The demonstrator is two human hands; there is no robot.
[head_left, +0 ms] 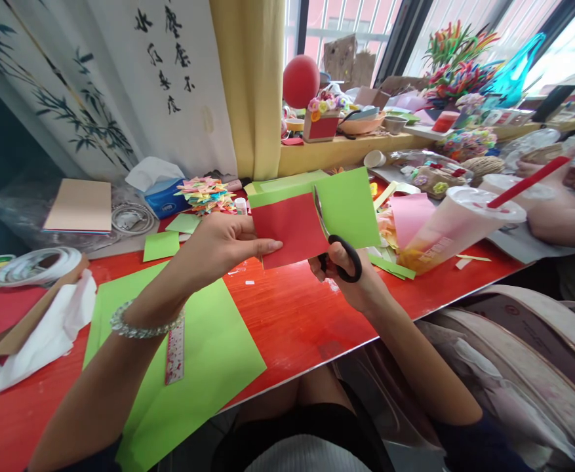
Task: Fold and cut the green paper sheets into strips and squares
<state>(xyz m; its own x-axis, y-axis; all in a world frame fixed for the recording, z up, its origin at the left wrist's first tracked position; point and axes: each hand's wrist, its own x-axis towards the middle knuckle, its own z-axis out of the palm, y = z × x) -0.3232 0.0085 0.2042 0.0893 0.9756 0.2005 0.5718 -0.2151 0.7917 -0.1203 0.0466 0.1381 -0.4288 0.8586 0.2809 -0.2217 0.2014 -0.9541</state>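
My left grip (225, 241) pinches red card (287, 226) against green sheet (351, 206), seemingly to steady both for the scissors (336, 240) wrapped in my right grip (366, 283), blades at the card's right edge.

The single view looks from the wearer's head, above and behind the fingers (268, 246), facing forward and down along both forearms (415, 367). It sits near enough that the fingers fall close to its middle, with the lap (311, 388) below and nearer than them and the desk (292, 328) around them. Its wide reach takes in the window (353, 19) beyond them, up and to the right.
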